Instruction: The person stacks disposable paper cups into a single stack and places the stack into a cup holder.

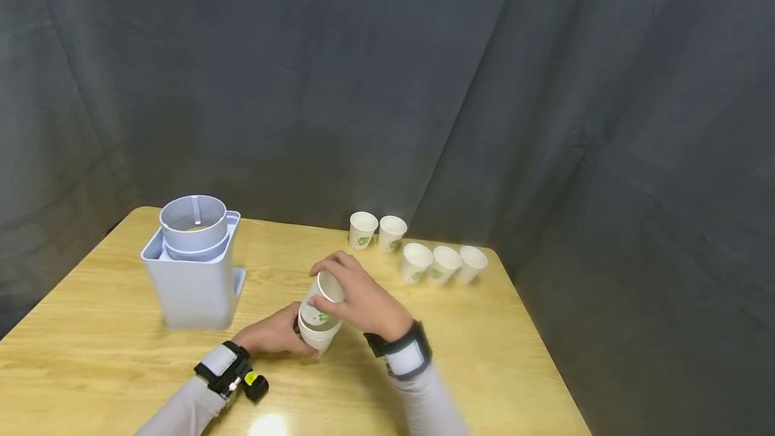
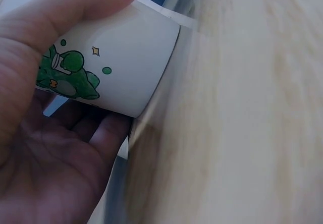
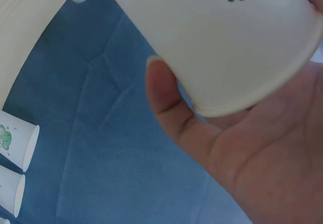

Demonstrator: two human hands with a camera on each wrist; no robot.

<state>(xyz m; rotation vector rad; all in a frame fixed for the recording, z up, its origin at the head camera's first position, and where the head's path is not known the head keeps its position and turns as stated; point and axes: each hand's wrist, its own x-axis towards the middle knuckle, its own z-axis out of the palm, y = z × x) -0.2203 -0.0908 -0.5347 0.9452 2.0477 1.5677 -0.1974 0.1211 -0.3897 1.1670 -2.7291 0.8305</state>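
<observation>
My left hand [image 1: 280, 334] grips a stack of white paper cups [image 1: 319, 340] just over the table, thumb on one side and fingers behind. In the left wrist view a green cartoon print shows on the lowest cup [image 2: 126, 57]. Between the thumb and fingers of my right hand [image 1: 362, 296] is another paper cup [image 1: 315, 301], pinched near its rim. It tilts, its lower part within the mouth of the stack. Whether its base touches the cups beneath is hidden. A small green leaf print marks this cup [image 3: 227, 47] in the right wrist view.
Two paper cups [image 1: 363, 229] stand at the table's back edge, with a row of three paper cups [image 1: 446, 264] nearer the right corner. On the left is a pale square container [image 1: 194, 295] with a round cylinder [image 1: 195, 237] in its top. Dark curtains [image 1: 303, 86] hang behind the wooden table [image 1: 484, 355].
</observation>
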